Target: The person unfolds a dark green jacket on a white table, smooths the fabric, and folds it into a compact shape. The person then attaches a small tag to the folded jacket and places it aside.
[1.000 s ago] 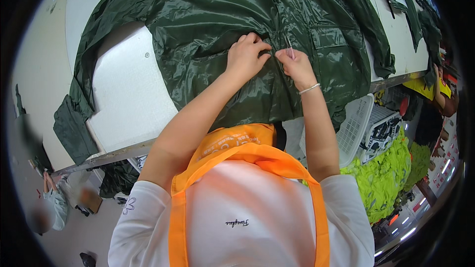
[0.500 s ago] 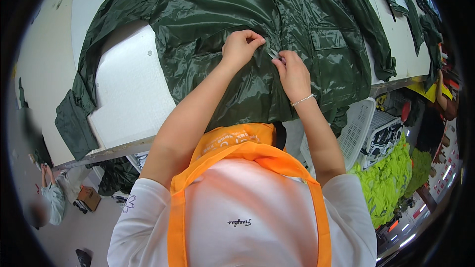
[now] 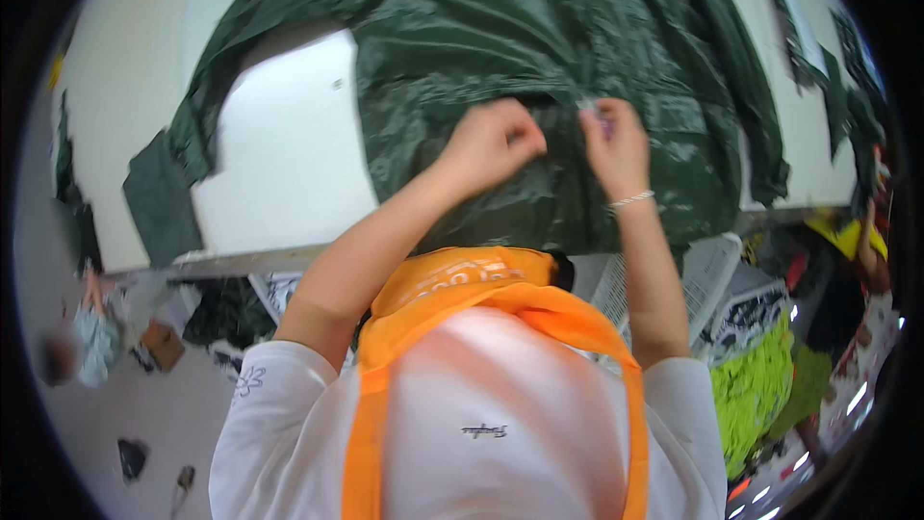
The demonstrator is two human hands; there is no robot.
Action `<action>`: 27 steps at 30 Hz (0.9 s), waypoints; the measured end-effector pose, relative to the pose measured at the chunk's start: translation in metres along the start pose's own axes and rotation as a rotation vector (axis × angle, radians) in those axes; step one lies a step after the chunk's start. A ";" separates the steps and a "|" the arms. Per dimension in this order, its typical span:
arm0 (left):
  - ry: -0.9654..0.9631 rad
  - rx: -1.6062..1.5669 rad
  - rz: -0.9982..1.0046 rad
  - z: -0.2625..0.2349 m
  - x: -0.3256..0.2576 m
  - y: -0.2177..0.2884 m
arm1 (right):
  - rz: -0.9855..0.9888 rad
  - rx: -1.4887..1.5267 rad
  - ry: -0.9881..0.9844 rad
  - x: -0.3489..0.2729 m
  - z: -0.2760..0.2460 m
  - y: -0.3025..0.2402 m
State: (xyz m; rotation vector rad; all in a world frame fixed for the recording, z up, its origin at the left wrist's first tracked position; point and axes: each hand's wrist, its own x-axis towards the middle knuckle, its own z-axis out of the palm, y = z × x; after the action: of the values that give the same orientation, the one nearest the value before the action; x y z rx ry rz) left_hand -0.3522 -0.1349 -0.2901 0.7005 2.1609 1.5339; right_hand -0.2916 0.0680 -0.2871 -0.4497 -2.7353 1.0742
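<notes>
A large dark green shiny jacket lies spread over a white table, one sleeve hanging off the left edge. My left hand is closed, pinching a fold of the jacket's fabric near its middle. My right hand, with a thin bracelet on the wrist, grips the fabric just to the right of it and seems to hold a small pale item between the fingertips; blur hides what it is. The two hands are a short gap apart.
A white plastic crate and bright yellow-green fabric sit below the table's right edge. More dark green pieces lie at the far right. Another person stands at the right rim. Clutter lies on the floor at left.
The view has shifted and blurred. Both hands have moved slightly apart along the jacket's middle, still holding the fabric.
</notes>
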 end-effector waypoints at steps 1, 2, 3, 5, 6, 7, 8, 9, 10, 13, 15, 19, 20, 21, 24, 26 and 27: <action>-0.072 0.172 0.121 -0.016 -0.029 0.011 | 0.068 0.021 0.022 0.005 -0.004 -0.008; -0.181 0.328 0.044 -0.032 -0.059 0.014 | 0.071 0.111 0.047 0.011 -0.005 -0.011; -0.296 0.471 -0.030 -0.049 -0.089 0.015 | 0.030 0.230 0.117 0.016 0.002 -0.008; -0.516 0.747 -0.437 -0.077 -0.143 0.000 | -0.139 0.261 0.105 0.028 0.014 -0.037; -0.424 0.756 -0.494 -0.091 -0.168 -0.014 | -0.165 0.245 -0.002 0.030 0.023 -0.051; -0.332 0.761 -0.546 -0.099 -0.184 -0.022 | -0.191 0.223 -0.107 0.032 0.033 -0.067; -0.220 0.690 -0.578 -0.100 -0.182 -0.020 | -0.219 0.258 -0.214 0.030 0.048 -0.077; -0.111 0.617 -0.605 -0.102 -0.174 -0.019 | -0.242 0.217 -0.322 0.027 0.063 -0.083; 0.000 0.545 -0.631 -0.105 -0.164 -0.018 | -0.263 0.184 -0.390 0.022 0.076 -0.089; 0.313 0.407 -0.395 -0.084 -0.118 -0.023 | -0.322 -0.097 -0.527 0.012 0.106 -0.088; 0.468 0.407 -0.271 -0.064 -0.085 -0.037 | -0.292 -0.018 -0.464 0.017 0.112 -0.082; 0.648 0.431 -0.114 -0.046 -0.047 -0.055 | -0.093 0.272 -0.425 0.033 0.115 -0.068; 0.598 0.418 -0.128 -0.048 -0.043 -0.057 | -0.082 0.282 -0.423 0.036 0.114 -0.067; 0.535 0.433 -0.115 -0.054 -0.037 -0.061 | -0.069 0.291 -0.419 0.039 0.113 -0.067; 0.364 0.455 -0.193 -0.075 -0.020 -0.072 | -0.073 0.232 -0.273 0.037 0.095 -0.092; 0.297 0.259 -0.379 -0.090 -0.010 -0.069 | -0.088 0.261 -0.269 0.018 0.077 -0.111; 0.275 0.201 -0.387 -0.098 -0.006 -0.075 | -0.097 0.276 -0.270 0.006 0.069 -0.118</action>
State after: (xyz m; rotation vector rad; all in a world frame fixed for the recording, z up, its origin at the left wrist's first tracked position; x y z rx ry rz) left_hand -0.4165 -0.2322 -0.3296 0.1128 2.4946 1.2788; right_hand -0.3409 -0.0560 -0.2562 -0.1372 -2.7313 1.5562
